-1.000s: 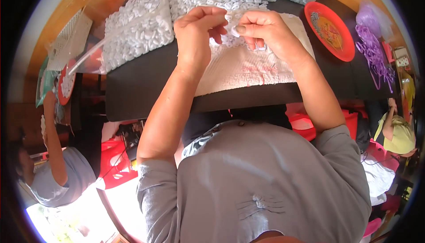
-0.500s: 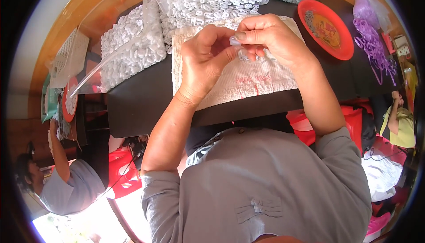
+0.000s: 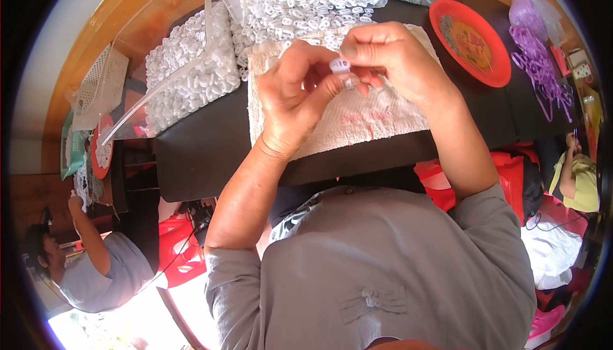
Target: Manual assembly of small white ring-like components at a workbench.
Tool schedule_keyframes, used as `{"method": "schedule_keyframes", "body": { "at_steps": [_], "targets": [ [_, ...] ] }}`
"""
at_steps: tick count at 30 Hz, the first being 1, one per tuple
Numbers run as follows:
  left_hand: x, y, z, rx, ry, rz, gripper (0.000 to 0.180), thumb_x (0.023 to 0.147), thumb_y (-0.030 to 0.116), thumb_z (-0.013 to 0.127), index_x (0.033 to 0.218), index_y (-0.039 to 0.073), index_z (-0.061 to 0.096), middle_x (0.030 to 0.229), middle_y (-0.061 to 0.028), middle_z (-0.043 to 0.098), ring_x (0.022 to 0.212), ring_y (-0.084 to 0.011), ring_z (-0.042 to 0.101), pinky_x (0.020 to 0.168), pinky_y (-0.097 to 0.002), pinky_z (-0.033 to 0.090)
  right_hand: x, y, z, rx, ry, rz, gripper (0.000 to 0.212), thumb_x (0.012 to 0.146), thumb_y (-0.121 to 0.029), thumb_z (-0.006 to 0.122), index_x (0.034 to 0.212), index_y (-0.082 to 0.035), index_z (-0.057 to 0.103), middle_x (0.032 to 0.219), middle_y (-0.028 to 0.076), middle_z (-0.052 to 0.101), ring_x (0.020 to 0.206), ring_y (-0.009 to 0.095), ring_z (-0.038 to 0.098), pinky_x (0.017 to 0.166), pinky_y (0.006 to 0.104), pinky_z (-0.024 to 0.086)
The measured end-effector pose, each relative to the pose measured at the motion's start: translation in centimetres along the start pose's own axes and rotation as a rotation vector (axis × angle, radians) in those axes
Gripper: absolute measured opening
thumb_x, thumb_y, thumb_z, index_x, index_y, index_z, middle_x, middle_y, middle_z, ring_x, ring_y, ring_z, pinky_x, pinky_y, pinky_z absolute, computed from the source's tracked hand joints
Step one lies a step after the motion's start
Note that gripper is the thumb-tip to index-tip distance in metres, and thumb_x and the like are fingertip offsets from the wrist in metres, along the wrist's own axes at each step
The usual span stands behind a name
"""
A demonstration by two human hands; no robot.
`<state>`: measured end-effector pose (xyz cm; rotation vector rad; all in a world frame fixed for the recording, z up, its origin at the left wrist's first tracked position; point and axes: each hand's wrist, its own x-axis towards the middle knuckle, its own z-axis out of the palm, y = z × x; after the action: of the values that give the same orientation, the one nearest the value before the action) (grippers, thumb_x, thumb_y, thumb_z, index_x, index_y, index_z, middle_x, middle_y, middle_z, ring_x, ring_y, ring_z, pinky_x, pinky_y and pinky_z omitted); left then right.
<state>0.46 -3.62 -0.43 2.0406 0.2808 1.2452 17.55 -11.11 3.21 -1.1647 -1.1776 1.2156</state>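
Note:
Above a cream cloth (image 3: 383, 117), both hands meet over the table. My left hand (image 3: 287, 98) is closed, pinching a small white two-holed plastic piece (image 3: 340, 65) between thumb and fingers, its holed face turned up. Close against it, my right hand (image 3: 408, 63) has its thumb and fingers pressed together just above and to the right of the piece. Whatever may be between those right fingertips is too small to make out. Loose white pieces of the same kind (image 3: 300, 5) lie heaped behind the cloth.
A clear plastic bin (image 3: 207, 24) with many white pieces stands at the left. A red oval plate (image 3: 498, 63) holding small metallic bits sits at the right, with purple ribbon (image 3: 543, 72) beyond. Co-workers (image 3: 108, 273) are at both sides. The dark table edge (image 3: 217, 181) runs before me.
The white piece has turned so its two holes show. My right thumb has shifted slightly up off it. The co-worker's hand at the left has lowered.

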Motion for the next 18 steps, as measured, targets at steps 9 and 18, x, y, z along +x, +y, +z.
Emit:
{"method": "schedule_keyframes", "body": {
  "at_steps": [9,18],
  "targets": [
    [6.5,7.6,-8.7,0.391,0.604,0.068,0.021,0.072,0.005,0.082,0.086,-0.006,0.07,0.077,-0.0065,0.069,0.051,-0.0068,0.053,0.047,-0.0168,0.041,-0.2,-0.9,-0.5,0.179,0.17,-0.072,0.022,0.093,-0.016,0.06,0.082,0.003,0.062,0.063,0.003,0.053,0.058,0.013,0.054,0.053,0.0237,0.039],
    [2.7,4.6,-3.5,0.525,-0.089,0.084,0.012,0.08,-0.004,0.069,0.087,0.006,0.068,0.082,-0.0043,0.064,0.071,-0.0135,0.063,0.057,-0.0266,0.05,-1.1,-1.6,0.2,0.241,0.326,-0.206,0.024,0.094,-0.013,0.059,0.075,0.0,0.059,0.06,0.004,0.053,0.053,0.012,0.052,0.05,0.0235,0.037]
  ]
}}
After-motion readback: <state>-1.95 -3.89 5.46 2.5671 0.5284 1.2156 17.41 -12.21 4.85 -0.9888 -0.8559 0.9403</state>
